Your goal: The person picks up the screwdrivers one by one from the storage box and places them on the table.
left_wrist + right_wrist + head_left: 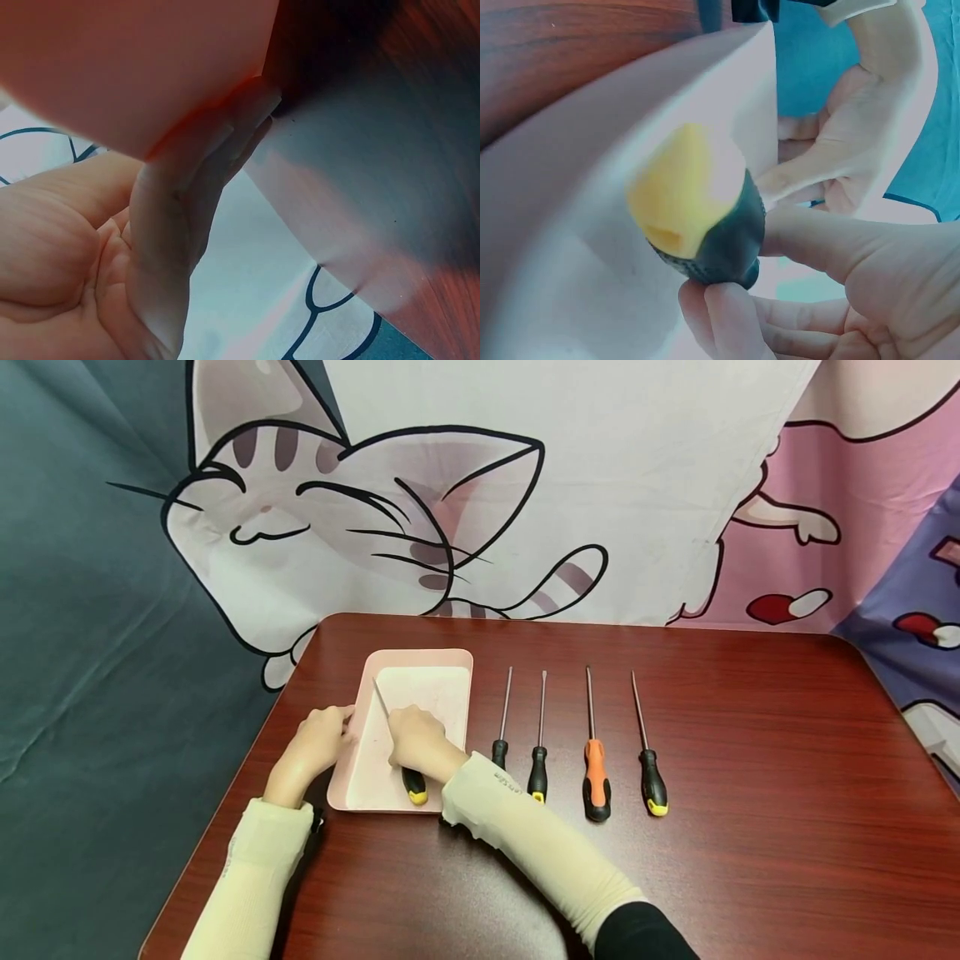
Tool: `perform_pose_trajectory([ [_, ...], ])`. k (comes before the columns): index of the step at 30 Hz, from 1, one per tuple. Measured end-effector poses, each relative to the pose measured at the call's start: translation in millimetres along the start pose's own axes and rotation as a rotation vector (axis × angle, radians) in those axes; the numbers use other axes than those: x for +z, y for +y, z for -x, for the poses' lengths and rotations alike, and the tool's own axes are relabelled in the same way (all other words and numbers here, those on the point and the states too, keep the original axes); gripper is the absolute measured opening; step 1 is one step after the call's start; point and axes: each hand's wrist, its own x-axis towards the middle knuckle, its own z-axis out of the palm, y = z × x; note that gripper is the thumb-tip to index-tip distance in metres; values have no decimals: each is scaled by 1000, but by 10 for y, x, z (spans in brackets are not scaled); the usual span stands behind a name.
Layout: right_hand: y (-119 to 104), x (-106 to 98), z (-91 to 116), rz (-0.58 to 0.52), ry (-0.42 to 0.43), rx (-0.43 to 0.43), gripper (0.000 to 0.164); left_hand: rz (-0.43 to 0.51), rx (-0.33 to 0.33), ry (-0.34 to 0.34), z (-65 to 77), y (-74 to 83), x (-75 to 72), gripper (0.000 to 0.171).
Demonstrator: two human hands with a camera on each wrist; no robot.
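Observation:
A screwdriver [414,785] with a black handle and yellow end is pinched between the thumb and fingers of my right hand [422,742], over the inside of the pink tray [378,660]. Its metal shaft slants up and left past my knuckles. The right wrist view shows the yellow butt [679,191] close up, fingertips on the black part of the handle. At the tray's left side, my left hand [318,739] touches the outer wall. Its fingers [217,142] lie fairly straight against the pink side in the left wrist view.
Right of the tray, several screwdrivers lie in a row, shafts pointing away: two black ones [500,752] [538,768] partly behind my right sleeve [525,818], an orange one [595,764] and another black-and-yellow one [652,781]. A cat-print cloth [637,485] hangs behind the brown table [787,777].

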Motion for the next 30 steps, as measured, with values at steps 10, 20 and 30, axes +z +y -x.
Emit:
perform_pose_trajectory([
  [10,22,-58,-9,4,-14,-3,28,-10,-10,-9,4,2,5,47],
  [20,60,-117,0,32,-13,-1,30,-7,-7,-5,7,19,-2,47],
  [30,112,-203,42,36,-13,-8,29,-2,-10,-13,6,26,-2,47],
])
